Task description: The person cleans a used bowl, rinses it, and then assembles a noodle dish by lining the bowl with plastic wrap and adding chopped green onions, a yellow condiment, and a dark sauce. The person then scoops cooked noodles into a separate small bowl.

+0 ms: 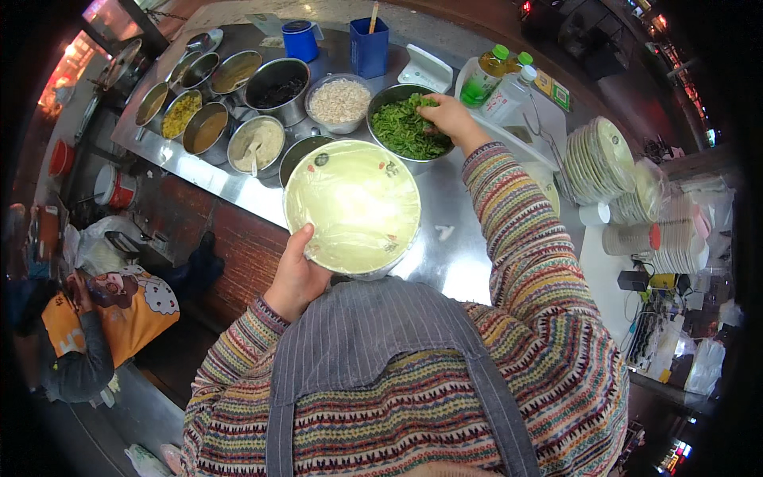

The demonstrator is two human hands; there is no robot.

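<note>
My left hand (301,271) grips the lower left rim of a pale green plate (353,208) covered in clear plastic film, thumb on top. My right hand (447,118) reaches into a steel bowl of chopped green herbs (405,128), its fingertips closed on some leaves. Left of the herbs stands a clear tub of pale flakes or slices (338,101). Farther left are a steel pot of dark food (278,86) and a bowl of pale paste with a spoon (256,145). The plate partly hides another steel bowl (301,154).
Bottles with green caps (484,74), metal tongs (545,140) and stacks of film-covered plates (596,158) stand at the right. A blue holder (368,49) and a blue canister (300,42) are at the back. More steel bowls fill the left, and another person (80,352) is at far left.
</note>
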